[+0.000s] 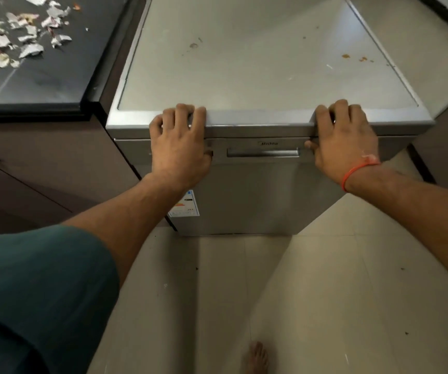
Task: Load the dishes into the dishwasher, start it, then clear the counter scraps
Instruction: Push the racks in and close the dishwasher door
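Note:
A silver freestanding dishwasher (258, 201) stands in front of me with its door closed. My left hand (179, 141) grips the front top edge of the dishwasher at the left, fingers curled over the rim and thumb on the door's upper band. My right hand (344, 139) grips the same edge at the right, thumb pressed beside the recessed door handle (263, 153). A pile of torn scraps (20, 33) lies on the dark counter (42, 85) at the upper left. No dishes are in view.
The dishwasher's flat top (258, 55) carries a few small crumbs and stains. Brown cabinets (42, 163) flank the machine on the left. Pale floor tiles (311, 292) lie below, with my bare foot (256, 357) at the bottom edge.

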The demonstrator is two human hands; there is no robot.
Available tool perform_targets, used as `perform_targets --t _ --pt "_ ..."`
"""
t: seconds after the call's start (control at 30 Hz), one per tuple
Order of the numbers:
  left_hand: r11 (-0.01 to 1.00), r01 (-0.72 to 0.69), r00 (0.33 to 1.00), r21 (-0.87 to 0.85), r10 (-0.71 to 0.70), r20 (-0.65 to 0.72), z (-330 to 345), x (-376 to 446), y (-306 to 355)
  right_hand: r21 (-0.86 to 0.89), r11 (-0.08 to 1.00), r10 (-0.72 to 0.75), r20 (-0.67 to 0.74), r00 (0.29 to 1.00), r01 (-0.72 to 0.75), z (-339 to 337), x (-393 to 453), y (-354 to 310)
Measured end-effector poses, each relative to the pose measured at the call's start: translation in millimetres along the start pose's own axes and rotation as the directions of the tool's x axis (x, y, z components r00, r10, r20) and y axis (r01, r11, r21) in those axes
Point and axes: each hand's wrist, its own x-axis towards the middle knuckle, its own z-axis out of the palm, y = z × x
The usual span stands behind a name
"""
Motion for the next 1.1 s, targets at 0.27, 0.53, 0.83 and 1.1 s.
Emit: perform_targets --t 0.27,0.53,0.83,1.1 --pt "0.999 -0.010 0.990 0.036 0.005 0.140 -14 -3 6 -0.043 0.999 0.027 0.139 0.990 -0.022 -7 2 -3" --pt "0.997 0.024 0.877 0.067 -0.053 0.478 -50 6 17 0.039 0.999 -0.026 0.312 0.950 0.014 -32 5 7" --pt "0.994 0.105 0.746 -0.015 -0.069 0.663 -79 24 18 0.220 0.975 -0.134 0.496 0.858 0.025 -64 24 23" --pt "0.982 0.176 0.668 -0.062 -0.073 0.740 -107 65 15 0.252 0.965 -0.125 0.687 0.716 -0.073 -90 67 26"
